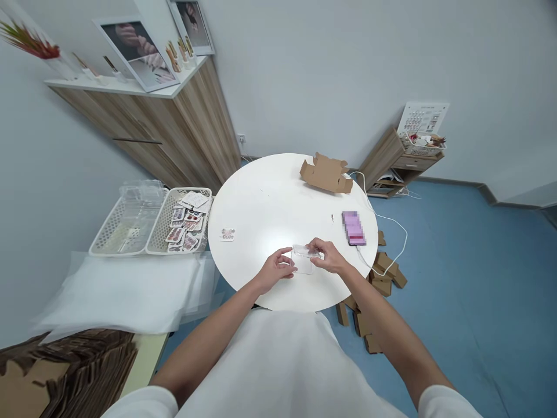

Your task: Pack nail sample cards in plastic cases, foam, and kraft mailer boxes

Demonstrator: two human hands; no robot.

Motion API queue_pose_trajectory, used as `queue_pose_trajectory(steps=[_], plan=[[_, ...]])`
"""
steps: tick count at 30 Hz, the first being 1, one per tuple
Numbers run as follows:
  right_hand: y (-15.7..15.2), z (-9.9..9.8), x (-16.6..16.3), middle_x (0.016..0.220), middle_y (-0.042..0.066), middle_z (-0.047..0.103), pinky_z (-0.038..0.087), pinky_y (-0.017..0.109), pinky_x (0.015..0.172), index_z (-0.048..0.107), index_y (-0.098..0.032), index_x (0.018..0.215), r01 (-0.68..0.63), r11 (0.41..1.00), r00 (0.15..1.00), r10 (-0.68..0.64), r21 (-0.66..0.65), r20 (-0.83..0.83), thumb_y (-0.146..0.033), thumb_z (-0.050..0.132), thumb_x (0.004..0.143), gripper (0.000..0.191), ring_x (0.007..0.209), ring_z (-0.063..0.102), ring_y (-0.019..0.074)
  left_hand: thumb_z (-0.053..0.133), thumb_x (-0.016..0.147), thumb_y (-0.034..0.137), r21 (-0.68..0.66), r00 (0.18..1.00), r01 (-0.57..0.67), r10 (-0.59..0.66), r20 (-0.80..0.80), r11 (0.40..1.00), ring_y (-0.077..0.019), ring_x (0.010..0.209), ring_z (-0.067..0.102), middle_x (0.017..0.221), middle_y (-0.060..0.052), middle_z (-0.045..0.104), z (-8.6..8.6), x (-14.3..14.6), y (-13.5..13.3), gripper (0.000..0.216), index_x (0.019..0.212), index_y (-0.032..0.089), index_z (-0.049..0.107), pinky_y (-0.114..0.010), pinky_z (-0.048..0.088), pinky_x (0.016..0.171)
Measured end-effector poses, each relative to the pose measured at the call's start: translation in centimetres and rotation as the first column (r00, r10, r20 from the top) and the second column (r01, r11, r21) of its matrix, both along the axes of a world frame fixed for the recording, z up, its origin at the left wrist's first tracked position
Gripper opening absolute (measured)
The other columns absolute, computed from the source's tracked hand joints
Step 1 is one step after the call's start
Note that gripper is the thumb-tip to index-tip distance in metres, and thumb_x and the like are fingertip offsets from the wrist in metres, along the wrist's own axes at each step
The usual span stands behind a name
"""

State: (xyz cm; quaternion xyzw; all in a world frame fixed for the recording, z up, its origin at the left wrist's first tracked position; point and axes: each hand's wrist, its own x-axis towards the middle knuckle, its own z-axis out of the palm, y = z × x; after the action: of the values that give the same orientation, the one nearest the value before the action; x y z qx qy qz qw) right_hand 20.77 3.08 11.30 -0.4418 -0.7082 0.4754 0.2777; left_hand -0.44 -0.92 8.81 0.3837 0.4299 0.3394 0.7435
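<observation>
A clear plastic box [303,264] is at the near side of the round white table [270,197], between my two hands. My left hand [278,267] grips its left side, with the thumb near the close edge and the fingers curved around the wall. At the upper right, my right hand [327,256] pinches the box's clear top part between thumb and fingers. Whether that part is a separate lid or hinged on cannot be made out. To the left on the table lies a small printed card [227,234].
An unfolded brown carton [327,173] sits at the table's far right, beyond a purple phone [354,228] with a white cable. White baskets [178,220] of cards and clear boxes stand left, behind translucent sheets [126,290]. Several small cartons [383,284] lie on the floor at right.
</observation>
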Motion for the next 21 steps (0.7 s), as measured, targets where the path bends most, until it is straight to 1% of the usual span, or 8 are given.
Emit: queue_pose_trajectory(steps=[3, 6, 9, 12, 15, 18, 19, 21], plan=[[0.5, -0.3, -0.4, 0.076, 0.004, 0.062, 0.043, 0.027, 0.06, 0.05, -0.019, 0.074, 0.094, 0.979, 0.987, -0.115, -0.181, -0.11, -0.049, 0.043, 0.076, 0.031, 0.061, 0.057, 0.0131, 0.071, 0.06, 0.026, 0.01, 0.998, 0.007, -0.006, -0.061, 1.0, -0.0112, 0.071, 0.058, 0.086, -0.002, 0.055, -0.1, -0.4, -0.1, 0.054, 0.11, 0.021, 0.05, -0.034, 0.049, 0.071], [1.1, -0.8, -1.4, 0.066, 0.005, 0.061, 0.04, 0.025, 0.049, 0.048, -0.017, 0.067, 0.196, 0.909, 0.953, -0.265, -0.367, -0.149, -0.061, 0.028, 0.078, 0.049, 0.047, 0.055, 0.0119, 0.07, 0.061, 0.026, 0.018, 0.999, 0.024, -0.023, -0.043, 1.0, -0.013, 0.074, 0.059, 0.086, -0.002, 0.054, -0.1, -0.6, -0.4, 0.052, 0.109, 0.021, 0.05, -0.033, 0.048, 0.071], [1.4, -1.7, -2.6, 0.05, 0.001, 0.054, 0.035, 0.022, 0.04, 0.046, -0.018, 0.062, 0.258, 0.827, 0.929, -0.354, -0.499, -0.107, -0.067, 0.028, 0.075, 0.054, 0.036, 0.046, 0.0094, 0.07, 0.061, 0.025, 0.025, 0.999, 0.028, -0.027, -0.017, 0.999, -0.0139, 0.076, 0.06, 0.086, -0.002, 0.052, -0.1, -0.7, -0.6, 0.052, 0.109, 0.021, 0.05, -0.033, 0.048, 0.071], [1.4, -2.5, -3.2, 0.049, 0.0, 0.05, 0.035, 0.022, 0.039, 0.049, -0.018, 0.065, 0.307, 0.744, 0.898, -0.433, -0.593, -0.079, -0.068, 0.027, 0.074, 0.055, 0.036, 0.044, 0.0089, 0.069, 0.062, 0.024, 0.036, 1.0, 0.023, -0.023, -0.003, 0.999, -0.0149, 0.079, 0.06, 0.086, -0.002, 0.052, -0.3, -0.9, -0.8, 0.052, 0.109, 0.021, 0.049, -0.033, 0.048, 0.072], [0.5, -3.1, -3.2, 0.065, 0.002, 0.056, 0.041, 0.024, 0.046, 0.054, -0.019, 0.08, 0.358, 0.72, 0.852, -0.512, -0.595, -0.107, -0.064, 0.027, 0.077, 0.052, 0.047, 0.051, 0.0105, 0.07, 0.061, 0.025, 0.036, 1.0, 0.001, 0.0, -0.022, 0.999, -0.0149, 0.079, 0.061, 0.087, -0.002, 0.053, -0.9, -1.2, -0.9, 0.053, 0.11, 0.022, 0.049, -0.033, 0.048, 0.073], [-2.1, -3.6, -3.1, 0.085, 0.004, 0.057, 0.045, 0.025, 0.056, 0.052, -0.021, 0.097, 0.513, 0.721, 0.77, -0.626, -0.465, -0.121, -0.056, 0.036, 0.077, 0.043, 0.062, 0.056, 0.0116, 0.07, 0.061, 0.026, 0.03, 0.998, -0.029, 0.031, -0.057, 0.999, -0.015, 0.081, 0.061, 0.089, -0.002, 0.054, -1.5, -1.4, -1.0, 0.055, 0.112, 0.022, 0.049, -0.033, 0.047, 0.076], [-3.2, -3.9, -3.1, 0.09, 0.004, 0.057, 0.045, 0.026, 0.059, 0.051, -0.022, 0.101, 0.551, 0.724, 0.76, -0.641, -0.415, -0.108, -0.053, 0.042, 0.076, 0.041, 0.066, 0.056, 0.0118, 0.07, 0.061, 0.026, 0.026, 0.997, -0.035, 0.037, -0.064, 0.999, -0.0153, 0.082, 0.061, 0.089, -0.002, 0.054, -1.7, -1.5, -1.0, 0.055, 0.112, 0.022, 0.048, -0.034, 0.047, 0.076], [-5.5, -4.5, -3.3, 0.096, 0.004, 0.056, 0.046, 0.027, 0.062, 0.05, -0.022, 0.106, 0.569, 0.746, 0.773, -0.629, -0.347, -0.085, -0.044, 0.056, 0.069, 0.043, 0.067, 0.056, 0.0119, 0.07, 0.061, 0.027, 0.015, 0.997, -0.039, 0.04, -0.072, 0.999, -0.0157, 0.083, 0.061, 0.09, -0.003, 0.055, -2.3, -1.5, -1.2, 0.056, 0.112, 0.022, 0.047, -0.034, 0.047, 0.077]])
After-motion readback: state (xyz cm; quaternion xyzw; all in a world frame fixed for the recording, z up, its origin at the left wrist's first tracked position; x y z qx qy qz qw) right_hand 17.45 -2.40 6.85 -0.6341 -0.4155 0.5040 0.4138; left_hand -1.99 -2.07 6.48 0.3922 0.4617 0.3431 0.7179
